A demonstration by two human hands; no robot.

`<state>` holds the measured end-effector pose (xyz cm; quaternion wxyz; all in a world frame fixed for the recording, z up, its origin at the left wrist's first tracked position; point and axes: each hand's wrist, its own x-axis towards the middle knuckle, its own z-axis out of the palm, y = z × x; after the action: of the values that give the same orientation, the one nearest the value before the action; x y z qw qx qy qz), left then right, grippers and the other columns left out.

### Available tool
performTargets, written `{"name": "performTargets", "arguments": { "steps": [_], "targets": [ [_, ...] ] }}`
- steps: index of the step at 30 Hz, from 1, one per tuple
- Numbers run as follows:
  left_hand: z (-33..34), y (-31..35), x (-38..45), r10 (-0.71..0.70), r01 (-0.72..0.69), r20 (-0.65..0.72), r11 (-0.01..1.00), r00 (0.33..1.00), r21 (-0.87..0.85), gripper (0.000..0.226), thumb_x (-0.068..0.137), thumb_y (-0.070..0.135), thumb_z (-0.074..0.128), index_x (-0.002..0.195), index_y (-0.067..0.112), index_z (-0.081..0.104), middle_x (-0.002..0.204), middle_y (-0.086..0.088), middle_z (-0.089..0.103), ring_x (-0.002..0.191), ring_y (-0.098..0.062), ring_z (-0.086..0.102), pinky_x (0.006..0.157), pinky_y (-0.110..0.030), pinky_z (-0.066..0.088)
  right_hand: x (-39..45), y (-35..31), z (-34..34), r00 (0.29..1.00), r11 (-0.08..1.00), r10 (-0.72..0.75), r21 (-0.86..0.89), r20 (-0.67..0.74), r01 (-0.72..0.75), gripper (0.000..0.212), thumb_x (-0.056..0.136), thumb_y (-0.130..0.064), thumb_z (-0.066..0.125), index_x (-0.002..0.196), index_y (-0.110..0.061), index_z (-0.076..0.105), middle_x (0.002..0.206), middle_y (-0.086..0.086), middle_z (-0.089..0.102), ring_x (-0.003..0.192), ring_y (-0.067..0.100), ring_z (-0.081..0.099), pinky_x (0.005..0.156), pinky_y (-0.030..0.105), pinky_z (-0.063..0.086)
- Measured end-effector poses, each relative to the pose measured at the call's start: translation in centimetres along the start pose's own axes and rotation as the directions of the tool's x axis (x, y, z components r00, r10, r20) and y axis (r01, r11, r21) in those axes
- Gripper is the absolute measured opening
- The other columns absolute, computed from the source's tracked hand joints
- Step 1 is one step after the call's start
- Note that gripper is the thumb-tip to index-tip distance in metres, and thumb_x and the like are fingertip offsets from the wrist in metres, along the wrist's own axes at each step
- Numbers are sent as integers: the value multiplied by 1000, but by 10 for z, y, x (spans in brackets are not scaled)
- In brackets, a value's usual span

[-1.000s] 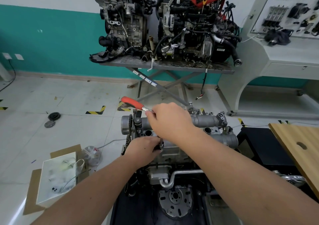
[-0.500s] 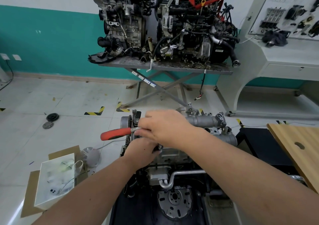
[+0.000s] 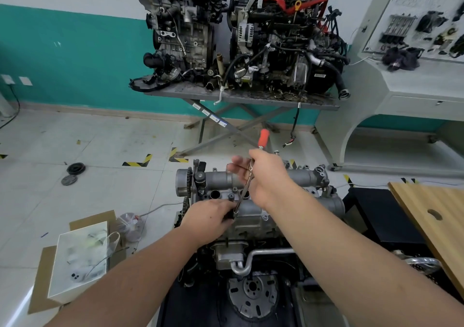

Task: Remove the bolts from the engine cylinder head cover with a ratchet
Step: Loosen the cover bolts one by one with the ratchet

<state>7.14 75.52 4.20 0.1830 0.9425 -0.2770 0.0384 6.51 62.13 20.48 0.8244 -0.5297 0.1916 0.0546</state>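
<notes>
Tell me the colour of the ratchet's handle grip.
Red-orange, on the ratchet grip sticking up past the right hand; the head view shows it.

wall point(image 3: 62, 58): teal, white | floor point(image 3: 88, 176): pale tiles | bench point(image 3: 241, 95): possibly metal

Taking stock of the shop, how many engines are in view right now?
3: two on the metal stand by the wall, a grey engine beside a red-strapped engine, and the near engine under the hands. None seem hidden.
</notes>
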Motion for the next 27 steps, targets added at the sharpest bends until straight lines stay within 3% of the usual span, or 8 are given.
{"name": "performTargets", "arguments": {
  "steps": [5,10,13,16,18,21,24,27],
  "targets": [
    [0,0,0,11,-11,-26,1000,1000,-10,22,88,40,59,110,35,60,101,13,68,93,-16,66,70,-32,51,-1,-2,-12,980,873,-69,-465,188,151,12,104,-17,40,101,-10,49,58,-1,64,60,23,66,78,48,54],
    [-3,2,0,0,-1,-22,1000,1000,-17,15,88,38,60,103,35,59,96,13,67,87,-15,65,66,-30,47,-12,-37,-12,768,-23,78,-769,635,638,24,103,-36,45,89,-29,63,68,-5,65,52,7,54,50,26,43],
    [-4,4,0,-16,16,-11,1000,1000,-20,18,88,38,60,107,36,59,100,13,68,90,-15,65,69,-32,52,-13,-39,-4,698,-283,154,-646,699,709,28,104,-41,40,94,-27,62,68,-8,57,59,5,50,53,31,38],
    [-2,2,-1,-21,21,-8,1000,1000,-21,14,89,38,60,102,33,59,97,13,67,88,-15,65,68,-32,51,-12,-23,2,776,-84,27,-772,630,630,30,105,-39,39,81,-27,55,71,-3,68,54,3,56,50,26,43],
    [-1,1,-1,-22,22,-10,1000,1000,-13,13,89,39,59,100,31,60,97,12,67,88,-15,64,68,-32,50,-14,-14,7,889,356,2,-831,458,427,24,104,-29,40,89,-18,56,65,2,72,49,4,61,51,24,46],
    [1,0,1,-32,32,7,999,999,-4,17,88,41,56,102,31,60,101,11,67,91,-17,64,71,-36,53,-14,2,16,969,899,75,-437,234,36,13,102,-12,38,94,-14,48,58,5,68,58,25,68,81,46,59],
    [3,-2,1,-18,18,13,1000,1000,7,21,88,40,56,106,29,61,103,11,67,94,-17,64,72,-36,53,-10,6,18,999,977,23,-215,47,-12,17,99,-9,32,94,-21,42,53,-1,64,51,21,64,67,37,56],
    [3,-2,1,-2,2,-28,1000,1000,17,20,87,42,57,104,31,59,99,11,66,91,-17,64,65,-31,46,-7,-1,13,995,896,-42,-437,94,79,14,101,-11,34,94,-11,46,59,4,63,49,21,61,44,22,46]
  ]
}}
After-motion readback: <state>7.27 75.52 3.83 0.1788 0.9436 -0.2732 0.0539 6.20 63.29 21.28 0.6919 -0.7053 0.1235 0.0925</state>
